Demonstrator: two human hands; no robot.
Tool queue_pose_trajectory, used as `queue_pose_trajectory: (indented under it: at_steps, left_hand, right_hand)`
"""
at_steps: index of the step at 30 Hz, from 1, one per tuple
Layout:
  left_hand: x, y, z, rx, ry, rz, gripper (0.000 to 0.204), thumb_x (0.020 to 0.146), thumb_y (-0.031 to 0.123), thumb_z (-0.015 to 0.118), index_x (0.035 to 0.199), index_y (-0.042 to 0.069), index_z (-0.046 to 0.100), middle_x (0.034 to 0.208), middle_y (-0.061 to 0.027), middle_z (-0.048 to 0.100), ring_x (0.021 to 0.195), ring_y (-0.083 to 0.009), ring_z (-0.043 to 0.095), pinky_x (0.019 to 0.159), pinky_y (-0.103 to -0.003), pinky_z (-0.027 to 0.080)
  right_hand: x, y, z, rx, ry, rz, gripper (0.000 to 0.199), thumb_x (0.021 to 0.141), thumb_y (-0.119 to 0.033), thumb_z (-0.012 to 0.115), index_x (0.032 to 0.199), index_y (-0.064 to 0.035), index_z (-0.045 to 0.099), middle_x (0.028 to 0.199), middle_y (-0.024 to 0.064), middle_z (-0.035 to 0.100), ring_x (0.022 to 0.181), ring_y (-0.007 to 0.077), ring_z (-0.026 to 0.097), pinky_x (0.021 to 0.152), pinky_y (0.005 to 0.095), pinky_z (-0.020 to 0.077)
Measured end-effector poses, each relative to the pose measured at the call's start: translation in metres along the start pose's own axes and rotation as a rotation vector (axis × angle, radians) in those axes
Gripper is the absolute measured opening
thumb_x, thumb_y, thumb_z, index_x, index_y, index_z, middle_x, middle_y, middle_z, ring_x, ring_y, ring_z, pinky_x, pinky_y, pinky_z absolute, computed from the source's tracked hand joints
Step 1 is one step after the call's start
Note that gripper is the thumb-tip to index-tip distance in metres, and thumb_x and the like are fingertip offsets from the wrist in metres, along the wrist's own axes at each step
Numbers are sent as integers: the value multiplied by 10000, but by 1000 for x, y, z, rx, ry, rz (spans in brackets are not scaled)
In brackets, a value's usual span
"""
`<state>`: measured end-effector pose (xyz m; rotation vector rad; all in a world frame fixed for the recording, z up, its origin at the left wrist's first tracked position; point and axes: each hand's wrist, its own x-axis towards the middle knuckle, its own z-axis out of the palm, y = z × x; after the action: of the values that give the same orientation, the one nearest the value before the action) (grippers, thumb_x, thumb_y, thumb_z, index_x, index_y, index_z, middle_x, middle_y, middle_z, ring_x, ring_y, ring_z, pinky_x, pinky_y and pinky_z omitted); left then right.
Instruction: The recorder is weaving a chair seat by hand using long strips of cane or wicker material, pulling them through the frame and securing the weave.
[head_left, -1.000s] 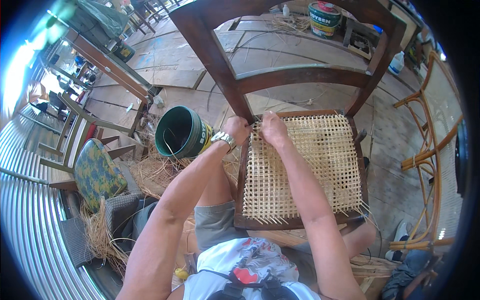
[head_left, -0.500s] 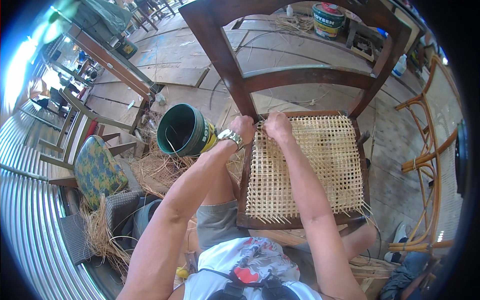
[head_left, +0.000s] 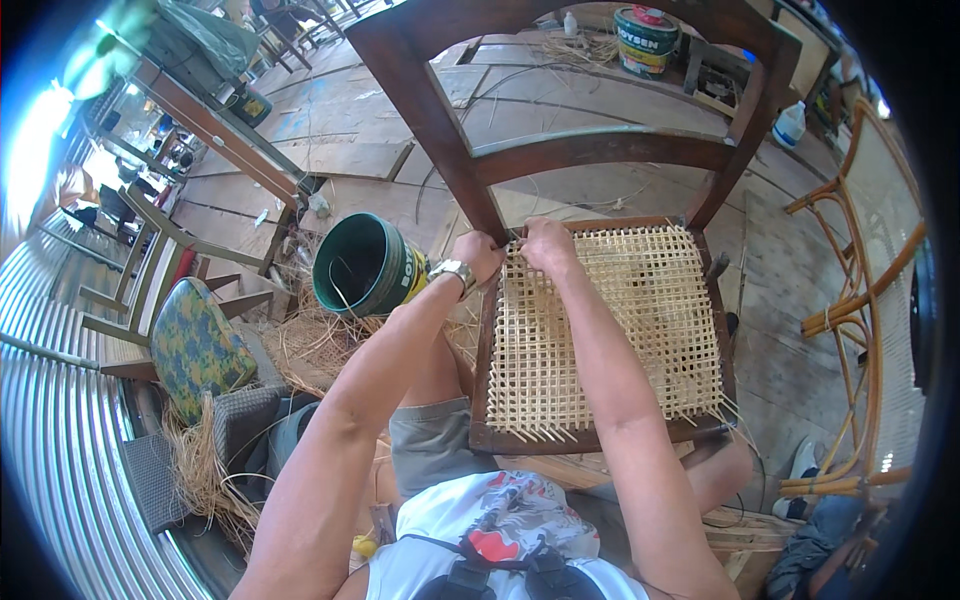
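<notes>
Left hand and right hand touch far-left corner of cane seat. Fingers curled, hold unclear. Green bucket left of seat.

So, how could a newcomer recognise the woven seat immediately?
Find the dark wooden chair right of centre. Its frame holds the woven seat, a pale open grid. Unlike the finer-looking panel at far right, it shows big square holes and loose strand ends.
</notes>
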<state>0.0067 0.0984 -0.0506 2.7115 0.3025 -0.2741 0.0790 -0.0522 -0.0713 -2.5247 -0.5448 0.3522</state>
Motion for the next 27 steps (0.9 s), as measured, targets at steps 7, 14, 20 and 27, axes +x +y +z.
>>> queue_pose_trajectory:
  at_steps: [7, 14, 20, 27]
  left_hand:
    - [-5, -5, -4, 131, 72, 158, 299, 920, 343, 625, 892, 62, 723, 895, -213, 716, 867, -410, 696, 771, -484, 553]
    - [-9, 13, 2, 149, 54, 45, 210, 925, 234, 607, 978, 63, 717, 975, -247, 720, 931, -431, 706, 793, -505, 568]
    - [-16, 25, 10, 187, 162, -16, 136, 873, 137, 644, 945, 51, 720, 952, -234, 729, 931, -421, 716, 789, -500, 579]
    - [-26, 39, 10, 158, 259, -70, 299, 978, 305, 572, 913, 52, 718, 917, -224, 728, 905, -416, 715, 790, -503, 565]
  right_hand:
    - [-1, -3, 0, -37, -6, 7, 224, 868, -213, 718, 1021, -49, 729, 1069, 201, 721, 1047, 370, 687, 923, 462, 542]
    - [-3, 2, 2, -6, 17, 83, 229, 882, -242, 721, 1045, -80, 736, 1081, 181, 729, 1046, 345, 699, 918, 466, 545]
    - [-11, -8, -14, 18, -4, 93, 247, 848, -140, 648, 1052, -61, 763, 1146, 197, 722, 1085, 356, 704, 913, 436, 579]
    - [-16, 2, -15, 125, -61, 27, 230, 886, -302, 723, 1017, -114, 754, 1089, 137, 735, 1039, 331, 700, 897, 448, 554]
